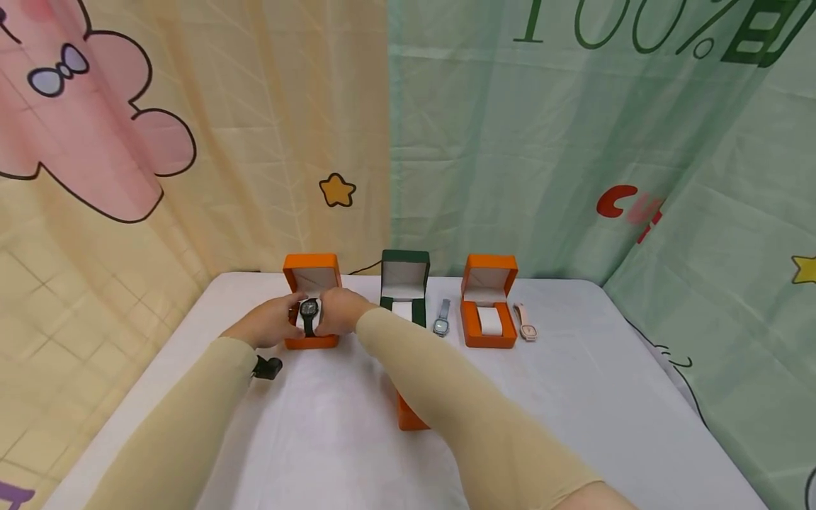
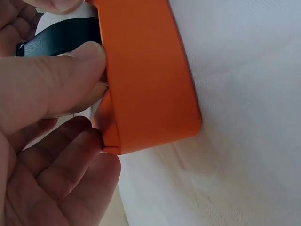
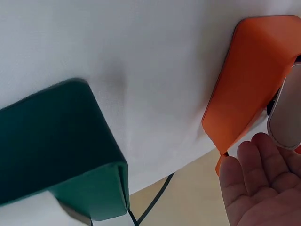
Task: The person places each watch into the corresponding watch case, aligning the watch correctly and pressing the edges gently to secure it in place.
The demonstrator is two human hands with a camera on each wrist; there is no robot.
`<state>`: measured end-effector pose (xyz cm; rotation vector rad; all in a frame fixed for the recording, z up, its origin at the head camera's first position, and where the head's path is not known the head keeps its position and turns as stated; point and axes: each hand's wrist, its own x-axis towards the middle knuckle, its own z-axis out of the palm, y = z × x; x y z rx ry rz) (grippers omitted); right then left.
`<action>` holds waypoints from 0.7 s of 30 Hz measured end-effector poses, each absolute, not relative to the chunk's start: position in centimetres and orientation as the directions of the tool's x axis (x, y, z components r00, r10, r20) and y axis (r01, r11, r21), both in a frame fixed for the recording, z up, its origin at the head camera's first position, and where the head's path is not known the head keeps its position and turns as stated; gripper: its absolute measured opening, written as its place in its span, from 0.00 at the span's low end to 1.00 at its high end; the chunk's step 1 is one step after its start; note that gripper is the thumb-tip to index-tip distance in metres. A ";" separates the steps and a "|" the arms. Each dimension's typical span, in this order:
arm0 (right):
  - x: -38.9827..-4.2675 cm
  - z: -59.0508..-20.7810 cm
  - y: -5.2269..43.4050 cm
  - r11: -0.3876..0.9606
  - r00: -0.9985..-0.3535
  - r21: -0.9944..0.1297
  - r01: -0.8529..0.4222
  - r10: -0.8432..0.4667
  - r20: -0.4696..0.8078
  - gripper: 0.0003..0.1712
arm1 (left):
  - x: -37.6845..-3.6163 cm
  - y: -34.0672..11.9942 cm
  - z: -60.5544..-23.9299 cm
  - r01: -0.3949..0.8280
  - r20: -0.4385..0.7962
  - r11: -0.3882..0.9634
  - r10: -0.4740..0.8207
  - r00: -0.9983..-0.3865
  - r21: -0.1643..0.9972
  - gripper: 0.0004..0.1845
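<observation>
Both arms reach forward, left grip and right grip close together (fingers curled).

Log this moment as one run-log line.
left hand: holds black watch | right hand: on watch | orange box: open

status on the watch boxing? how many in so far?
None closed yet. In hand: both hands, left and right, are seating the black watch on the pillow in the left orange box. Left: the grey watch lies beside the green box, the pink watch beside the right orange box; all three lids stand open.
</observation>
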<state>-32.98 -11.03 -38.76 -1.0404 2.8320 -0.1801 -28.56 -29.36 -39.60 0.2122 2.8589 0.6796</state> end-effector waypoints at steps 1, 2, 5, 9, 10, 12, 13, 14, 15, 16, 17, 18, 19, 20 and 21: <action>-33.0 -38.9 -11.1 0.763 -0.762 -0.143 -0.631 -0.644 -0.076 0.25 | -28.6 -29.4 -39.7 0.092 -0.156 0.886 0.181 -0.971 0.454 0.47; -33.0 -39.0 -11.2 0.770 -0.768 -0.143 -0.622 -0.635 -0.080 0.26 | -28.6 -29.4 -39.7 0.090 -0.160 0.888 0.179 -0.971 0.450 0.47; -33.1 -39.4 -11.2 0.788 -0.785 -0.157 -0.596 -0.613 -0.095 0.27 | -28.7 -29.4 -39.7 0.083 -0.165 0.890 0.174 -0.971 0.449 0.46; -33.1 -39.5 -11.0 0.803 -0.802 -0.194 -0.564 -0.588 -0.102 0.26 | -29.0 -29.1 -39.5 0.082 -0.169 0.887 0.177 -0.970 0.455 0.41; -33.0 -39.4 -10.9 0.804 -0.804 -0.205 -0.558 -0.585 -0.105 0.26 | -29.0 -29.1 -39.6 0.083 -0.171 0.887 0.179 -0.969 0.455 0.41; -32.9 -39.4 -10.8 0.803 -0.804 -0.218 -0.554 -0.584 -0.110 0.26 | -29.1 -29.0 -39.6 0.078 -0.181 0.887 0.178 -0.967 0.455 0.40; -32.8 -39.4 -10.7 0.803 -0.804 -0.221 -0.553 -0.584 -0.112 0.26 | -29.1 -29.0 -39.7 0.071 -0.187 0.888 0.173 -0.967 0.454 0.41; -32.7 -39.4 -10.7 0.806 -0.806 -0.226 -0.548 -0.581 -0.116 0.25 | -29.0 -29.0 -39.7 0.065 -0.192 0.889 0.169 -0.967 0.453 0.41; -32.6 -39.4 -10.7 0.808 -0.807 -0.223 -0.546 -0.578 -0.118 0.25 | -29.0 -28.9 -39.8 0.061 -0.195 0.890 0.165 -0.967 0.452 0.42; -32.6 -39.3 -10.7 0.806 -0.805 -0.212 -0.553 -0.582 -0.114 0.25 | -29.0 -28.9 -39.8 0.053 -0.198 0.890 0.159 -0.967 0.452 0.43; -32.5 -39.3 -10.7 0.806 -0.804 -0.202 -0.556 -0.583 -0.114 0.25 | -29.0 -28.9 -39.8 0.047 -0.199 0.891 0.152 -0.968 0.451 0.43; -32.5 -39.3 -10.8 0.808 -0.806 -0.201 -0.554 -0.581 -0.115 0.25 | -29.0 -28.9 -39.7 0.041 -0.200 0.892 0.145 -0.969 0.450 0.43; -32.5 -39.3 -10.9 0.810 -0.807 -0.200 -0.552 -0.579 -0.117 0.26 | -29.0 -29.0 -39.7 0.036 -0.202 0.894 0.139 -0.969 0.446 0.44; -32.4 -39.3 -11.0 0.811 -0.808 -0.200 -0.550 -0.577 -0.119 0.26 | -29.0 -29.1 -39.6 0.031 -0.204 0.895 0.135 -0.970 0.445 0.44; -32.5 -39.2 -11.0 0.810 -0.806 -0.196 -0.553 -0.580 -0.119 0.26 | -28.9 -29.1 -39.5 0.027 -0.207 0.896 0.132 -0.969 0.443 0.44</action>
